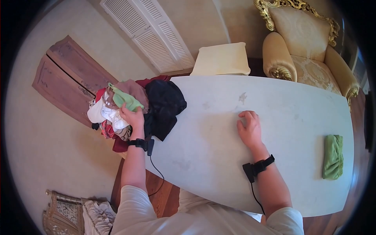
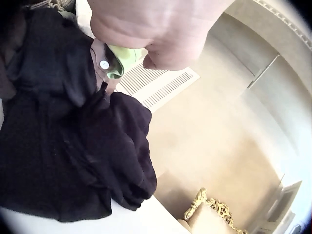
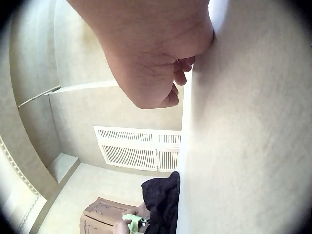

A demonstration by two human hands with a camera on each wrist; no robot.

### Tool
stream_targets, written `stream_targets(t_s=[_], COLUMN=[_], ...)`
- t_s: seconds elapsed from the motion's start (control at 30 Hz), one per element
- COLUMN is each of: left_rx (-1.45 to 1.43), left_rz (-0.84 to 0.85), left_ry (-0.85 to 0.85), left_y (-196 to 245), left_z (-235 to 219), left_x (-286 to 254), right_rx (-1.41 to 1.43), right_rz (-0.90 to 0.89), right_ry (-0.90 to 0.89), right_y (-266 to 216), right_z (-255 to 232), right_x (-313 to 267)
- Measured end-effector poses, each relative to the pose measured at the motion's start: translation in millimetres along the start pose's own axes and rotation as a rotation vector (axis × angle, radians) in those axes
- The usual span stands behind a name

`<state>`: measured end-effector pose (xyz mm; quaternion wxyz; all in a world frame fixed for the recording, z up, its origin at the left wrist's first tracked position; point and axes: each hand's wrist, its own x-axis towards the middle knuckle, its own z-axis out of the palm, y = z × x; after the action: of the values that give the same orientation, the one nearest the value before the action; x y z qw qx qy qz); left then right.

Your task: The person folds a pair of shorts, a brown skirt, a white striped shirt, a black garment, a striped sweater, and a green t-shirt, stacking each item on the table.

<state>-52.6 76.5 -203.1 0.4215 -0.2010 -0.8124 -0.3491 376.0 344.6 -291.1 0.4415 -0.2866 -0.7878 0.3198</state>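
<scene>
At the left end of the table [image 1: 211, 156], my left hand [image 1: 133, 116] pinches a light green piece of clothing [image 1: 124, 98] on top of a heap of clothes. Around it in the heap lie a brownish-mauve garment [image 1: 135, 89], a white garment [image 1: 96, 112] and a black garment [image 1: 164, 103]. The left wrist view has the black cloth [image 2: 73, 146] large below the hand, whose fingertips are mostly hidden there. My right hand [image 1: 249, 129] rests on the tabletop, fingers loosely curled and holding nothing. The right wrist view shows its side [image 3: 151, 58] against the table surface.
A folded green garment with a gathered waistband [image 1: 333, 157] lies near the table's right end. Beyond the far edge stand a cream side table [image 1: 221, 58] and a gilded armchair [image 1: 301, 47]. Behind the heap is a mauve wooden cabinet [image 1: 64, 84]. Cables hang from both wrist cameras.
</scene>
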Motion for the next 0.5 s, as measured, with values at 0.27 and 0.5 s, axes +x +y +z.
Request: stream_targets(t_s=[0.27,0.5], left_rx=[-0.464,-0.89], left_rz=[-0.399,-0.649], left_ry=[-0.071,-0.139], left_y=[-28.4,-47.0], left_z=[9.3,0.8], left_x=[14.7,23.8], right_rx=[0.015,0.003], right_rz=[0.005,-0.008], right_ry=[0.008,0.013], right_y=[-0.6,2.2], right_z=[0.1,2.2], right_x=[0.0,0.1])
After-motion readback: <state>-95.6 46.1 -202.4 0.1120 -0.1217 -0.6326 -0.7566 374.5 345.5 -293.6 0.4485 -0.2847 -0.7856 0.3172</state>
